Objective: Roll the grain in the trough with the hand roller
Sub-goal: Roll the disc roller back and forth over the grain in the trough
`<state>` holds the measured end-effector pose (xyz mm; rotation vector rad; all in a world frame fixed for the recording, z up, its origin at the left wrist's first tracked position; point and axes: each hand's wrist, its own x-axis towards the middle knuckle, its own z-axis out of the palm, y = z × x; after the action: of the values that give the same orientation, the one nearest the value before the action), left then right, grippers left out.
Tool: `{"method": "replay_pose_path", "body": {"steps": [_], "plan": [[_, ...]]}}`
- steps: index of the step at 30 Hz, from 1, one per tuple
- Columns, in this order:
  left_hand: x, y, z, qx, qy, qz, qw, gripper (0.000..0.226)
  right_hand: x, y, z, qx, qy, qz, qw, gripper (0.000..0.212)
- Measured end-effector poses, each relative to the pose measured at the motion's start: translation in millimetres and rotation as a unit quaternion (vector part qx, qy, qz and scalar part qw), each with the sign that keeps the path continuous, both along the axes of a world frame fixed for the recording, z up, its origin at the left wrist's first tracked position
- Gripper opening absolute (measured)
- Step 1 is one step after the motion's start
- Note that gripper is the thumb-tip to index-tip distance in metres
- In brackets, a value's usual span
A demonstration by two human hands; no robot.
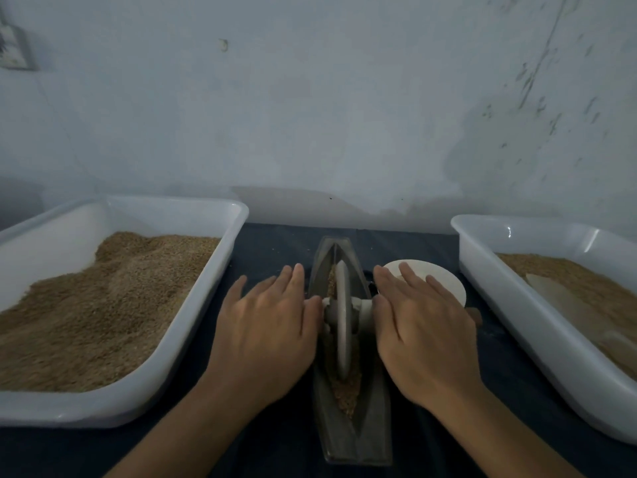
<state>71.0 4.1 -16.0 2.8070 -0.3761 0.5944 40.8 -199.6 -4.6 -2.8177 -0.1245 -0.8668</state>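
With both flat hands, left (pixel 272 326) and right (pixel 418 329), pressing the roller (pixel 343 319) axle, uneven push could tip it. Grain (pixel 346 391) would then spill from the trough (pixel 374 429).

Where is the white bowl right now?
In the head view, the bowl sits on the dark cloth right of the trough, partly hidden behind the right hand and just left of the right tray.

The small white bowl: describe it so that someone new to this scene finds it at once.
Start at the grey trough on the dark cloth between two big white trays. The small white bowl sits just right of it, partly behind the right hand. It alone is round; the right tray is rectangular and holds grain.
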Motion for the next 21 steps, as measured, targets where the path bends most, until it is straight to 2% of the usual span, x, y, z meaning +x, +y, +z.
{"method": "replay_pose_path", "body": {"steps": [4,7,12,14,18,21], "plan": [[41,-12,9,0.033,0.036,0.026,0.999,0.065,41,0,8,0.009,0.088,-0.037,0.995,0.057],[82,-21,19,0.116,0.067,0.042,0.99,0.055,86,-5,10,0.01,0.135,-0.052,0.989,0.059],[102,-25,31,0.149,0.088,0.046,0.984,0.032,113,-7,12,0.015,0.14,-0.07,0.988,0.062],[86,-23,22,0.145,0.058,0.046,0.987,0.043,95,-6,8,0.005,0.135,-0.049,0.99,0.062],[31,-10,8,0.025,0.009,0.027,0.999,0.062,32,0,4,-0.009,0.064,-0.017,0.998,0.064],[-6,-2,3,0.004,-0.008,0.005,1.0,0.069,1,1,0,0.011,0.024,0.007,1.0,0.062]]}}
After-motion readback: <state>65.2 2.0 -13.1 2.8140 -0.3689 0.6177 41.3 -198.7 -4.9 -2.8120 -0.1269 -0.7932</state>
